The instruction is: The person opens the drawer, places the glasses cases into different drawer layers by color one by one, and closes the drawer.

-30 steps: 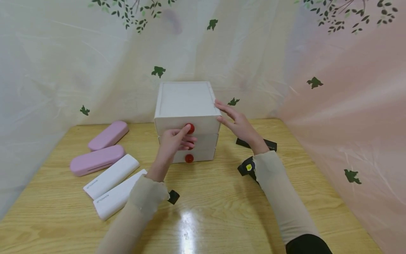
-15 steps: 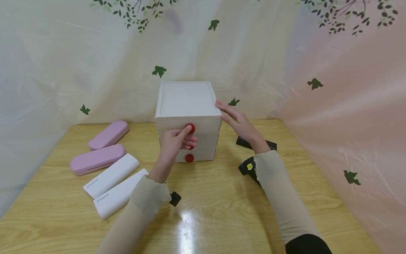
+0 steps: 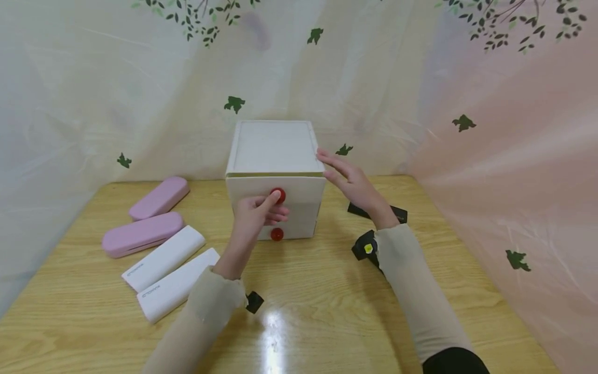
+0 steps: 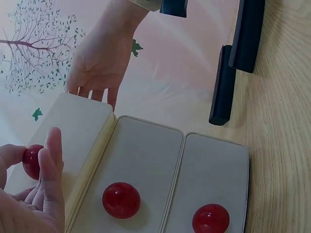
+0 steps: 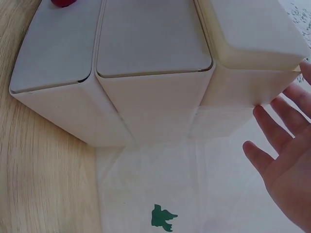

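A white cabinet (image 3: pixel 275 148) with three stacked drawers stands on the table, each drawer front bearing a round red knob. My left hand (image 3: pixel 252 215) pinches the top drawer's knob (image 4: pixel 32 161) between thumb and fingers. That top drawer (image 4: pixel 68 126) is pulled out slightly, and a thin gap shows along its upper edge. The middle knob (image 4: pixel 121 200) and bottom knob (image 3: pixel 277 234) sit on drawers that are closed. My right hand (image 3: pixel 352 184) rests with extended fingers against the cabinet's right side near the top; its fingertips (image 5: pixel 260 110) touch that side wall.
Two pink cases (image 3: pixel 142 235) and two white cases (image 3: pixel 177 285) lie on the table to the left. Black oblong objects (image 4: pixel 222 85) lie right of the cabinet, partly hidden by the right arm in the head view. A patterned curtain (image 3: pixel 187 104) hangs behind.
The top drawer has slid out a little toward me, drawn by my left hand on its knob. My right hand stays against the cabinet's side.
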